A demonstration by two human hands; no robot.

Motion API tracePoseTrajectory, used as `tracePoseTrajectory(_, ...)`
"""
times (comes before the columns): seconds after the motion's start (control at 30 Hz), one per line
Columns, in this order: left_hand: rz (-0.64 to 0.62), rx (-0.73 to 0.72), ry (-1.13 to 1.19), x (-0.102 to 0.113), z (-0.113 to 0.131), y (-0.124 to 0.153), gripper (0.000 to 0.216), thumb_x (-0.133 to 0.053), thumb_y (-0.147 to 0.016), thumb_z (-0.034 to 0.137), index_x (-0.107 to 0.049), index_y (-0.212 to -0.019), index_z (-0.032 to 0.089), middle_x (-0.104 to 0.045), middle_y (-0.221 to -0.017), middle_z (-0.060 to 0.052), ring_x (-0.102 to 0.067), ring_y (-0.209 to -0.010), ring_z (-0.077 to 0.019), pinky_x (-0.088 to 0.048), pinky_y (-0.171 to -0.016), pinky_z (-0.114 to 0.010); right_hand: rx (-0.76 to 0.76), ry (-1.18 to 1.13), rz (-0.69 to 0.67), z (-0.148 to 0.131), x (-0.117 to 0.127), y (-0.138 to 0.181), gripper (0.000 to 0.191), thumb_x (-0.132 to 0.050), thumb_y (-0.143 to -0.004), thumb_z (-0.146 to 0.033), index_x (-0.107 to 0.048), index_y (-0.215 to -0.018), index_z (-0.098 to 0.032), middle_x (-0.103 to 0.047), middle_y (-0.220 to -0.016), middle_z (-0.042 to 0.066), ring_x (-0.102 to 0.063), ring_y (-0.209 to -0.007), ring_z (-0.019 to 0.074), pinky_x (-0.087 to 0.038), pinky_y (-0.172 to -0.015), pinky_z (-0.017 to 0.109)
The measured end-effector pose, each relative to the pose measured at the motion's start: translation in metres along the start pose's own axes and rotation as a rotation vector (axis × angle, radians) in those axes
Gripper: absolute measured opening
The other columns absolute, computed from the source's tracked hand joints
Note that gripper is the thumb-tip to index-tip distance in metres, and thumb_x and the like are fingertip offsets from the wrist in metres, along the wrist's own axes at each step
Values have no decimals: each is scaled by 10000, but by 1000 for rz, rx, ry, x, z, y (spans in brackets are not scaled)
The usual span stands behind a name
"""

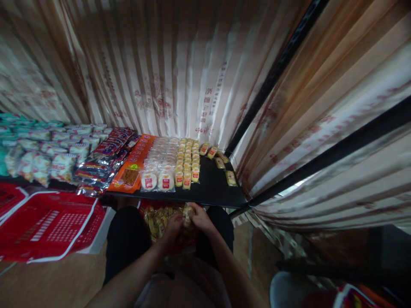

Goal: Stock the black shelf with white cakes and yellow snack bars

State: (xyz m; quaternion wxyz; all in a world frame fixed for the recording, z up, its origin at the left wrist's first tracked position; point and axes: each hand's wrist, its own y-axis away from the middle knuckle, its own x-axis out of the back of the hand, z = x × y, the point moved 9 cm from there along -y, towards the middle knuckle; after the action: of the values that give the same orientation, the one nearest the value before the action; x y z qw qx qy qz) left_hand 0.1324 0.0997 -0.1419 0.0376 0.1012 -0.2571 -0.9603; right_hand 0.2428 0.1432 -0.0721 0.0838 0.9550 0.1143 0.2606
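Low in front of me, between my knees, a red basket (189,248) holds many small yellow wrapped snack packets (159,220). My right hand (199,217) is closed around wrapped snack packets (187,216) at the basket's right side. My left hand (174,224) is curled against the same packets from the left, its fingertips partly hidden. Beyond my hands, on the black shelf (208,190), yellow packets (186,162) stand in close rows. Several more single packets (231,178) lie loosely to their right.
Left of the yellow rows are round white crackers (157,162), orange bags (131,169), dark foil packs (99,164) and white bags (62,164). A red basket (61,222) stands at left. Black poles (272,85) and pleated curtains (154,64) enclose the shelf.
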Motion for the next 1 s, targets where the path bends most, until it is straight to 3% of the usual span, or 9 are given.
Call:
tracePoseTrajectory(0.13, 85, -120, -35, 0, 24, 12, 242, -592, -652, 280, -574, -870, 177, -640, -750, -16, -588, -697, -145, -458, -697, -265, -53, -170, 1, 0, 4, 2, 296, -539, -674, -229, -567, -963, -171, -666, -802, 28, -631, -742, 169, -496, -700, 297)
tracePoseTrajectory(0.23, 94, -251, -91, -6, 52, 26, 178, -585, -678, 296, -570, -820, 189, -635, -736, -5, -586, -720, -143, -454, -697, -249, -97, -241, 75, 3, 12, 2, 262, -584, -657, -288, -563, -898, -187, -660, -764, 14, -631, -709, 165, -496, -646, 278)
tracePoseTrajectory(0.4, 65, -264, -173, -20, 75, 39, 130, -541, -714, 289, -598, -782, 193, -653, -755, -21, -588, -741, -161, -451, -697, -252, -144, -328, 161, 2, 27, 8, 389, -621, -658, -372, -560, -989, -176, -650, -734, 13, -622, -668, 154, -486, -598, 257)
tracePoseTrajectory(0.53, -1, -263, -179, -33, 73, 39, 204, -593, -691, 283, -604, -869, 184, -675, -889, -46, -606, -821, -174, -451, -773, -267, -167, -427, 129, -2, 28, 12, 557, -624, -676, -388, -489, -1170, -171, -613, -685, -23, -590, -583, 124, -463, -532, 234)
tracePoseTrajectory(0.77, 26, -302, -265, -32, 71, 35, 277, -630, -628, 211, -624, -902, 174, -666, -943, -54, -589, -915, -198, -424, -860, -288, -223, -523, 166, -1, 32, 12, 394, -627, -695, -408, -579, -1003, -166, -623, -810, 24, -605, -681, 135, -493, -535, 222)
tracePoseTrajectory(0.83, 24, -268, -225, -30, 69, 33, 259, -624, -624, 228, -632, -875, 164, -666, -913, -51, -597, -881, -197, -443, -812, -280, -233, -610, 153, -2, 30, 13, 347, -633, -701, -409, -588, -944, -167, -617, -832, 28, -606, -707, 134, -506, -541, 219)
tracePoseTrajectory(1.0, -55, -100, -24, -33, 55, 29, 403, -598, -647, 331, -563, -997, 134, -644, -775, -28, -578, -582, -125, -408, -494, -215, -237, -701, 141, 1, 31, 15, 287, -637, -724, -351, -595, -951, -180, -632, -875, 34, -613, -722, 127, -523, -567, 224)
